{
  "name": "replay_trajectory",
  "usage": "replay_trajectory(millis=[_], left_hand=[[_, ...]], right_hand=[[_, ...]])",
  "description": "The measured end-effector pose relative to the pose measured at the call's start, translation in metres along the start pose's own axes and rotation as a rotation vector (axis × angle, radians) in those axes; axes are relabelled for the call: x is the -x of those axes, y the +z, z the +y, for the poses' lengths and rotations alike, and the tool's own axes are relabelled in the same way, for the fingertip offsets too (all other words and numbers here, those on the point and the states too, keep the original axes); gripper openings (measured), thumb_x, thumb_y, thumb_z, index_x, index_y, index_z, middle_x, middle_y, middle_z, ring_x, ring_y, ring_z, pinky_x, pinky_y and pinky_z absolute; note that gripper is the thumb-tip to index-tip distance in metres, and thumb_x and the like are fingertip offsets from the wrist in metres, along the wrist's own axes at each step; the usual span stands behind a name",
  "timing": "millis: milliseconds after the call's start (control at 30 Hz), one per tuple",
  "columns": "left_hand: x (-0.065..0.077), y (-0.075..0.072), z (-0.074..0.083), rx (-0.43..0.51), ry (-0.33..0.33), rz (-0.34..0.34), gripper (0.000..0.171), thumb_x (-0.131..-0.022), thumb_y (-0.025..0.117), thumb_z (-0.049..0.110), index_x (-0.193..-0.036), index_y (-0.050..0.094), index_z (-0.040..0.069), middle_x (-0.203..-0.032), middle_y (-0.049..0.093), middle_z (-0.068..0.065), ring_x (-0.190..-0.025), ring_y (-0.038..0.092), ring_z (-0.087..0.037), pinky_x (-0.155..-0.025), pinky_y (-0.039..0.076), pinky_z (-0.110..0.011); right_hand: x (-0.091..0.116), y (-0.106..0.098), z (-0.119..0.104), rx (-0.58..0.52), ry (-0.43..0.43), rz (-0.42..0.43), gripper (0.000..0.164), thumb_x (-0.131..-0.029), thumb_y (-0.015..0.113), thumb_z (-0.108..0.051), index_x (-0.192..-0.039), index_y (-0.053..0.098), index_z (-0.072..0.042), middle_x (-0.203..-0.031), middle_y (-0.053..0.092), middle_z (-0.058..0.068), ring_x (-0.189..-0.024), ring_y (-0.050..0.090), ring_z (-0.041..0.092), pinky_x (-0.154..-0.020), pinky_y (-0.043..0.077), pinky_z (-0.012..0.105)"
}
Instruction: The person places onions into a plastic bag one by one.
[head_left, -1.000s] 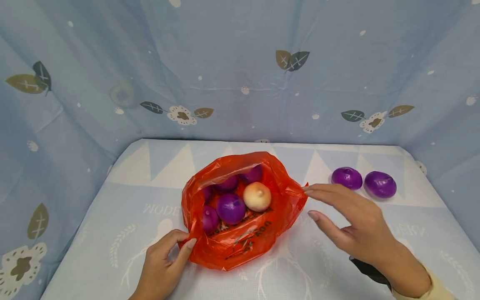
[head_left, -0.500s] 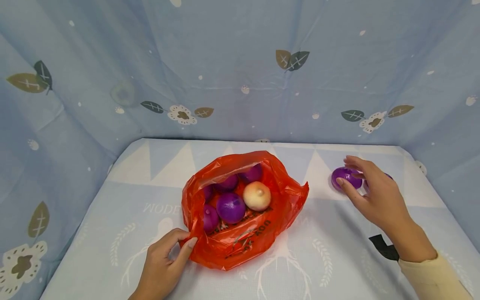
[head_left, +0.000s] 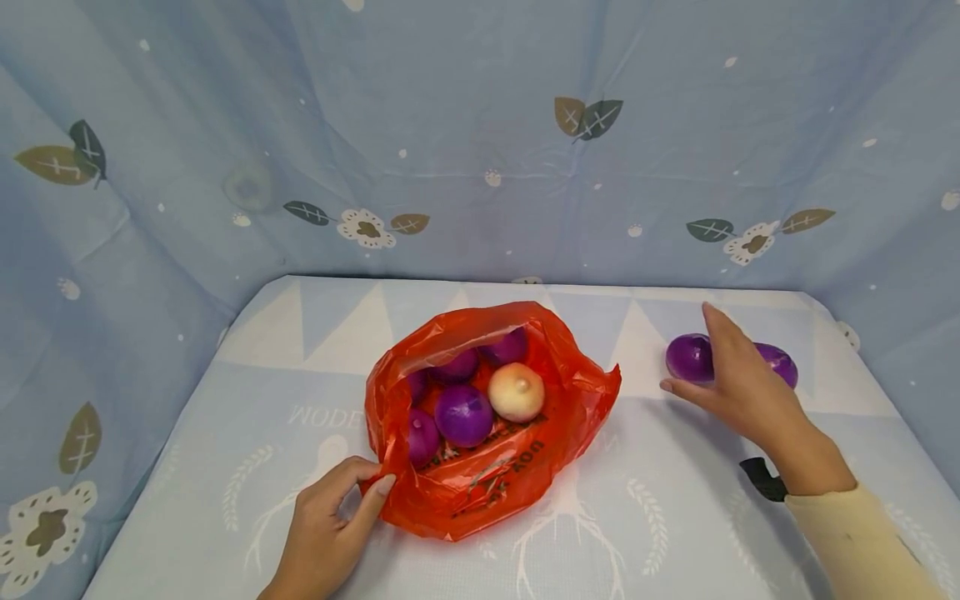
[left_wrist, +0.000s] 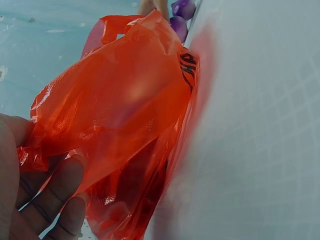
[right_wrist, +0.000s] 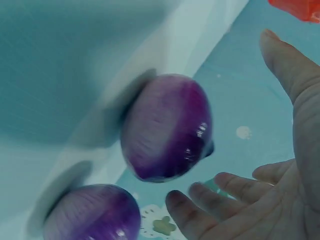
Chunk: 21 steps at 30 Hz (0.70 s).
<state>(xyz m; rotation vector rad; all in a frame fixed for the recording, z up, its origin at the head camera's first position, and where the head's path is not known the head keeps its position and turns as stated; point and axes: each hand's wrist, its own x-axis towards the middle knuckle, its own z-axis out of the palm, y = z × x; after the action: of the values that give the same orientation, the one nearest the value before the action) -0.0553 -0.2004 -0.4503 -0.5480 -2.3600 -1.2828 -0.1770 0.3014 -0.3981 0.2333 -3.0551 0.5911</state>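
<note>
A red plastic bag [head_left: 517, 487] with dark lettering lies gaping in the middle of the table. Inside it are several purple onions [head_left: 463, 416] and one pale yellow onion [head_left: 516, 392]. My left hand [head_left: 322, 521] pinches the bag's near-left rim between thumb and fingers; the left wrist view shows the thin red film [left_wrist: 115, 100] bunched there. Over on the right, my right hand [head_left: 757, 400] hovers with thumb and fingers spread around a purple onion [head_left: 686, 358]. A second purple onion [head_left: 782, 363] is partly hidden behind that hand. Both onions [right_wrist: 167, 127] show whole or nearly so from the right wrist.
The table [head_left: 247, 400] wears a pale patterned cover. A blue curtain [head_left: 480, 167] with leaf and flower prints hangs behind it and along both sides. From the right wrist hangs a black strap [head_left: 763, 481], below a cream sleeve [head_left: 855, 533].
My right hand has left the bag's right corner and moved right and away from me, to the two onions on the table. The left hand keeps its place at the rim.
</note>
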Motion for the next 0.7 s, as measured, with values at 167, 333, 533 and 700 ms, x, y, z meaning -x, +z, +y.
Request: replay_trajectory(millis=[167,333,533,700], left_hand=[[0.000,0.000,0.001,-0.004,0.000,0.003,0.033,-0.087,0.079,-0.008,-0.103,0.070,0.020,-0.090,0.064,0.010,-0.079,0.057,-0.005,-0.078,0.050,-0.014],[0.000,0.000,0.001,-0.010,0.002,0.006,0.034,-0.086,0.080,-0.008,-0.102,0.070,0.020,-0.089,0.064,0.010,-0.079,0.057,-0.005,-0.077,0.050,-0.014],[0.001,0.000,0.001,-0.019,-0.024,-0.010,0.031,-0.087,0.080,-0.006,-0.102,0.069,0.020,-0.089,0.063,0.010,-0.078,0.057,-0.005,-0.076,0.050,-0.014],[0.001,0.000,0.001,-0.019,-0.023,-0.008,0.032,-0.087,0.080,-0.007,-0.102,0.070,0.020,-0.089,0.064,0.010,-0.079,0.057,-0.005,-0.077,0.050,-0.014]], right_hand=[[-0.004,0.005,0.008,-0.001,0.030,-0.036,0.121,-0.089,0.084,-0.044,-0.164,0.002,0.003,-0.162,0.018,0.038,-0.145,0.024,0.059,-0.100,0.033,0.079],[-0.006,0.007,0.014,0.024,0.035,-0.061,0.099,-0.092,0.081,-0.030,-0.157,0.021,0.013,-0.155,0.028,0.041,-0.137,0.032,0.062,-0.101,0.035,0.078],[-0.009,0.008,0.020,-0.006,0.083,-0.108,0.087,-0.094,0.078,-0.028,-0.152,0.030,0.015,-0.146,0.039,0.042,-0.130,0.041,0.063,-0.100,0.038,0.077],[-0.012,0.008,0.024,-0.007,0.123,-0.129,0.089,-0.095,0.078,-0.034,-0.153,0.030,0.013,-0.145,0.040,0.041,-0.128,0.043,0.063,-0.097,0.040,0.077]])
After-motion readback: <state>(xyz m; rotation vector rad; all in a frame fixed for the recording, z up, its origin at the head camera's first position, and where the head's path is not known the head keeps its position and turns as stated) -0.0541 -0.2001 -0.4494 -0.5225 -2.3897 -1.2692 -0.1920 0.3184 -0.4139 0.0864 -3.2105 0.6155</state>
